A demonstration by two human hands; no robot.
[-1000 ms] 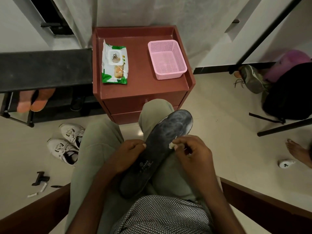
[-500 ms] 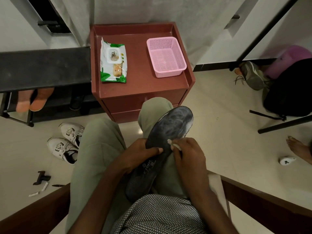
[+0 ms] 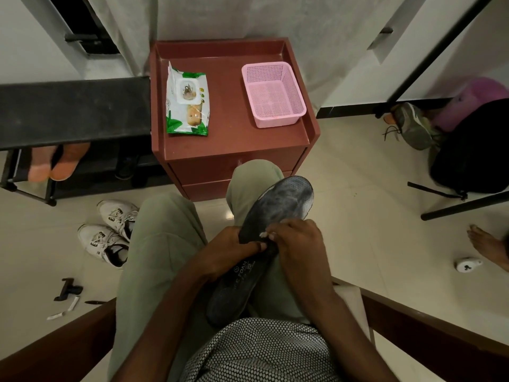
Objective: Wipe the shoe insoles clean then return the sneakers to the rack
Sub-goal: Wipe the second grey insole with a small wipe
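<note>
A dark grey insole point(image 3: 278, 205) lies slanted across my lap, toe end pointing up and right. My left hand point(image 3: 228, 252) grips its middle from the left edge. My right hand point(image 3: 297, 244) pinches a small white wipe point(image 3: 264, 234) against the insole's upper face. Two white sneakers point(image 3: 110, 232) stand on the floor to the left of my knee. The black shoe rack point(image 3: 68, 117) is at the far left, with orange slippers point(image 3: 55, 161) on its lower shelf. A green wipes pack point(image 3: 187, 100) lies on the red cabinet point(image 3: 237, 144).
A pink basket point(image 3: 272, 95) sits on the cabinet's right side. A dark bag point(image 3: 473, 150) and a grey shoe point(image 3: 410, 125) lie at the right by black stand legs point(image 3: 462, 208). Another person's bare foot point(image 3: 487, 244) is near a small white object point(image 3: 466, 264). Small black tools point(image 3: 68, 289) lie lower left.
My left hand slid up the insole and closed round its middle. My right hand with the wipe shifted slightly down and left on the insole.
</note>
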